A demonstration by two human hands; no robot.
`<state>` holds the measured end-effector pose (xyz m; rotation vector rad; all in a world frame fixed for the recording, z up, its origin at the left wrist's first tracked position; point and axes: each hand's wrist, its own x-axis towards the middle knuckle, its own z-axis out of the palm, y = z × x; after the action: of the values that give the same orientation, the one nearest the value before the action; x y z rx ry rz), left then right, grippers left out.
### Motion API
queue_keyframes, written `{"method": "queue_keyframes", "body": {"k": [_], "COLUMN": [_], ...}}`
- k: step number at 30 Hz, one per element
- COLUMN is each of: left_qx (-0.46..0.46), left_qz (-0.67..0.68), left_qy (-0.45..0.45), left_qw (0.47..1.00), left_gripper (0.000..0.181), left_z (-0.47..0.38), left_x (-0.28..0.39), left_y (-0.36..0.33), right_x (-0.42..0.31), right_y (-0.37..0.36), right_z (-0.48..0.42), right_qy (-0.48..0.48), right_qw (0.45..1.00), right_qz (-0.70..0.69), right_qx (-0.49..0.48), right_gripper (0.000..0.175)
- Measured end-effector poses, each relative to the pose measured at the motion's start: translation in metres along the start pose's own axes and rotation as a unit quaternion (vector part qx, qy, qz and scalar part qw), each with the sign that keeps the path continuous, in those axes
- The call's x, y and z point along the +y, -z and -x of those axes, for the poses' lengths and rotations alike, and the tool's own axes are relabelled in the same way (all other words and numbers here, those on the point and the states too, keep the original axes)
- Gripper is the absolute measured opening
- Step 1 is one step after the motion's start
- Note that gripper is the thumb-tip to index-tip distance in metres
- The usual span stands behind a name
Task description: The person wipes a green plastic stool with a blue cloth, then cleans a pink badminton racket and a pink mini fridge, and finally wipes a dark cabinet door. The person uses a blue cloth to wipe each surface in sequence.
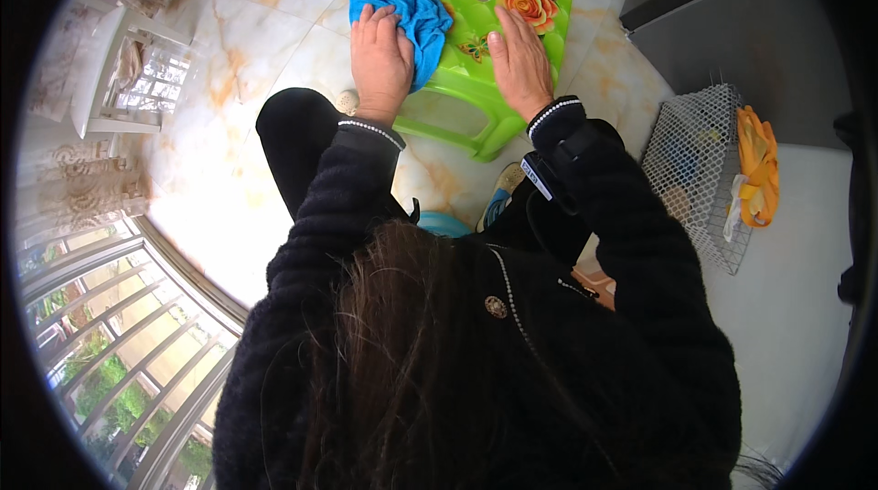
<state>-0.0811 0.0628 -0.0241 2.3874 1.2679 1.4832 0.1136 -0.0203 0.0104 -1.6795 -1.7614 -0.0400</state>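
A green plastic stool [480, 72] with printed roses and a butterfly stands in front of me on the floor. On its left side lies a crumpled blue cloth [411, 17], partly over the edge. My left hand [384, 54] rests on this cloth from above, with its fingers on the fabric; whether they grip it is hard to tell. Flat against the stool's top near the orange rose, my right hand [521, 61] has its thumb apart from the fingers and holds nothing.
Marble-patterned tiles [274, 30] surround the stool. At the right are a wire mesh basket [686, 168], an orange bag [756, 168] and a dark grey cabinet-like surface [741, 44]. A small white table [123, 126] stands at the left, near a barred window [130, 353].
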Motion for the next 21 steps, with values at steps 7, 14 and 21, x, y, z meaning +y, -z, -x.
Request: {"method": "queue_keyframes", "body": {"k": [7,14,21], "left_qx": [-0.126,-0.077,-0.055], "left_qz": [0.058,-0.030,0.293], "left_qy": [-0.144,-0.065,0.445], "left_qw": [0.980,0.995,0.844], "left_gripper": [0.029,0.024,0.021], "left_z": [0.019,-0.016,-0.029], "left_x": [0.080,0.001,-0.080], "left_y": [-0.002,-0.005,0.020], "right_x": [0.001,-0.001,-0.008], "right_y": [0.001,0.002,0.010], "right_z": [-0.003,0.000,0.002], "right_qy": [-0.034,0.018,0.106], "right_qw": [0.995,0.999,0.978], "right_qz": [-0.094,0.014,0.123], "right_qx": [0.021,-0.022,-0.131], "right_gripper": [0.049,0.063,0.084]}}
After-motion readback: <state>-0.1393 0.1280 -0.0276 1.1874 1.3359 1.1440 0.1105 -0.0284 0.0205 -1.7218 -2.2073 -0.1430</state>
